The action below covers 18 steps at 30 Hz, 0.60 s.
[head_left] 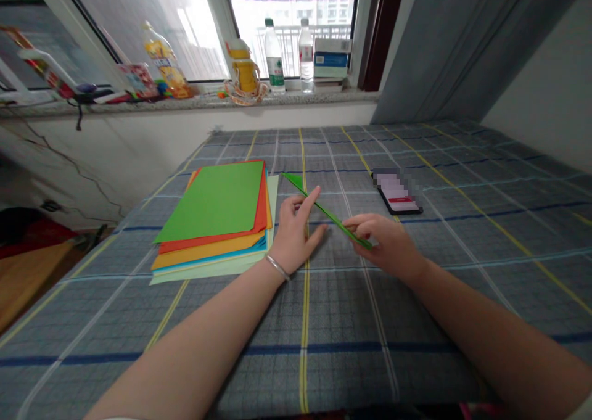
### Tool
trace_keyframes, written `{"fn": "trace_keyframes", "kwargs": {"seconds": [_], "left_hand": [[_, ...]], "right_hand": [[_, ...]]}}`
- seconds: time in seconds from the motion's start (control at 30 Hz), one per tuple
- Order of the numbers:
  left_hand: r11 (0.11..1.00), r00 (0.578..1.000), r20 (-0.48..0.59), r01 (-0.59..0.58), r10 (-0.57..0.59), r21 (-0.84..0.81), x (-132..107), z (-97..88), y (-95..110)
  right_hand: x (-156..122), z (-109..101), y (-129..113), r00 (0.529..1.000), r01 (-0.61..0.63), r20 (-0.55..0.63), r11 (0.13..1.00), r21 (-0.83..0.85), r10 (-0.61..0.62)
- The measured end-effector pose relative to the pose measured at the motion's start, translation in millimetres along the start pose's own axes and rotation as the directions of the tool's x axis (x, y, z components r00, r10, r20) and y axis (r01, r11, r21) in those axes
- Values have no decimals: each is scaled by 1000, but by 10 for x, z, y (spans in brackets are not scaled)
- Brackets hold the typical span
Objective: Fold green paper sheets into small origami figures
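Folded green paper, head view: While both hands meet it, the folded green paper (333,217) lies aslant between them, seen nearly edge-on above the plaid cloth (259,370); small triangular flap at far end.
Right hand: pinching the near end between thumb and fingers (387,245).
Left hand: index finger laid across the paper toward its far end, thumb spread clear (296,232); whether the other fingers grip, cannot tell.
Handling: looks light, thin, somewhat springy; probably creases readily and could tear under a hard pull. Not likely slippery.
Hold: best pinched softly at the ends or along the folded edge, layers together.
Paper stack: coloured sheets (213,198), green uppermost, orange and yellow edges below, just beside the left hand.
Phone: flat on the cloth (401,201), beyond the right hand, apart from it.
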<state>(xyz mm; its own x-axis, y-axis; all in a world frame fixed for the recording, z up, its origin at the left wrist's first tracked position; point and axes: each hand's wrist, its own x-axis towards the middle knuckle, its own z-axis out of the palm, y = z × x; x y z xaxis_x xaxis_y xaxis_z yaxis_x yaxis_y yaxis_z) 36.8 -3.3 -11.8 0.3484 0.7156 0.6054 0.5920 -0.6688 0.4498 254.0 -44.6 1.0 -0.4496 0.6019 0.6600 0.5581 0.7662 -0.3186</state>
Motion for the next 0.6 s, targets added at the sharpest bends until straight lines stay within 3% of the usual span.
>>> {"fn": "trace_keyframes", "kwargs": {"seconds": [0.13, 0.27, 0.37, 0.5, 0.6], "left_hand": [[984, 981, 177, -46, 77, -171, -1, 0, -22], [981, 888, 427, -115, 173, -158, -15, 23, -44], [983, 827, 534, -173, 176, -56, -28, 27, -1], [980, 793, 592, -198, 143, 28, -35, 14, 51], [975, 768, 622, -221, 153, 32, -33, -1, 52]], "right_hand": [[8, -33, -3, 979, 157, 158, 972, -173, -130], [10, 3, 34, 927, 196, 361, 952, -236, -101], [-1, 64, 53, 884, 123, 466, 976, -179, -26], [1, 109, 60, 881, -56, 467, 996, -64, 80], [18, 75, 62, 868, -120, 485, 993, 5, 103]]}}
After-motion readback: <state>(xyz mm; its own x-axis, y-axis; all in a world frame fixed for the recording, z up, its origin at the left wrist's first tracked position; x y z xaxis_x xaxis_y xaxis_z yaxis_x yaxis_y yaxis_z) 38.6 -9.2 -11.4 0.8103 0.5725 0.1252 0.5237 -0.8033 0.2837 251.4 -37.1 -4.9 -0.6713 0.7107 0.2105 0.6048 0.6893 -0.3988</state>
